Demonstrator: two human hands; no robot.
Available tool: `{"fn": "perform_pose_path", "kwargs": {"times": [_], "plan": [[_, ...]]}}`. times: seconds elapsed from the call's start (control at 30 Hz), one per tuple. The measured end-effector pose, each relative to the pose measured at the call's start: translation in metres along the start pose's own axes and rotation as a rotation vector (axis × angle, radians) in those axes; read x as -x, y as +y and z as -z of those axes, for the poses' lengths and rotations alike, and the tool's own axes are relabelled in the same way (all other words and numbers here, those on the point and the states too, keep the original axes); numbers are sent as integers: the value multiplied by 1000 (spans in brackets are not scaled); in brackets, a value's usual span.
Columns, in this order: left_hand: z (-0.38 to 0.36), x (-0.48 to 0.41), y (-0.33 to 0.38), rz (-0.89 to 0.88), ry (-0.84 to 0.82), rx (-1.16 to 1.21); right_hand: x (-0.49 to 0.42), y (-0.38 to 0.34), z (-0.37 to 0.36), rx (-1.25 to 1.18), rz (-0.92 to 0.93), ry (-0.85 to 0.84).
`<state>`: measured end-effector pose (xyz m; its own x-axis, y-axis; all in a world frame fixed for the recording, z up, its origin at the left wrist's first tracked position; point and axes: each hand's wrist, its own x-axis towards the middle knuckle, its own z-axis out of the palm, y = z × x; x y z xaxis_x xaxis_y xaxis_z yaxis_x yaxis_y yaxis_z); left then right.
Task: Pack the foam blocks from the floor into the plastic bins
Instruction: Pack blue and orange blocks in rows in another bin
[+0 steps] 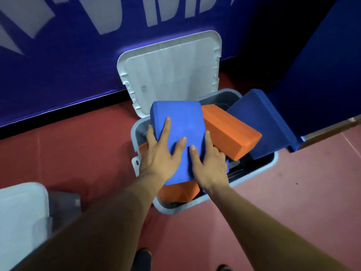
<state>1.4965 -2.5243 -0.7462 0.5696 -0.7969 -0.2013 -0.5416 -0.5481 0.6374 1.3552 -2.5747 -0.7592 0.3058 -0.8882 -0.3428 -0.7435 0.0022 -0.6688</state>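
Observation:
A grey plastic bin (271, 163) stands on the red floor, holding several foam blocks. A bright blue block (181, 122) lies on top, tilted. My left hand (158, 153) presses flat on its left side with straight fingers. My right hand (207, 163) presses flat on its near right part. Beside it an orange block (230, 132) sticks up at an angle, and a dark blue block (267, 122) leans over the bin's right rim. Another orange block (177, 190) shows under the bright blue one at the bin's near end.
The bin's white lid (172, 71) leans against the blue banner wall (58, 65) behind. A second white lid and grey bin (23, 210) sit at the lower left. Red floor (293, 192) lies open to the right. My shoes (143, 257) show at the bottom edge.

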Motion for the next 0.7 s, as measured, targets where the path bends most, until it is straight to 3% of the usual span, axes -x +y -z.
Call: {"fn": "perform_pose_path", "kwargs": {"times": [0.1, 0.3, 0.43, 0.57, 0.7], "plan": [[17, 25, -11, 24, 150, 102, 27, -14, 1, -99, 125, -66], [60, 108, -69, 101, 369, 134, 75, -43, -35, -26, 340, -185], [54, 178, -139, 258, 335, 61, 133, -32, -100, 92, 401, -315], [12, 228, -213, 287, 329, 34, 176, 12, -170, 163, 393, -393], [-50, 255, -271, 442, 196, -81, 185, 79, -232, 246, 302, -497]]}}
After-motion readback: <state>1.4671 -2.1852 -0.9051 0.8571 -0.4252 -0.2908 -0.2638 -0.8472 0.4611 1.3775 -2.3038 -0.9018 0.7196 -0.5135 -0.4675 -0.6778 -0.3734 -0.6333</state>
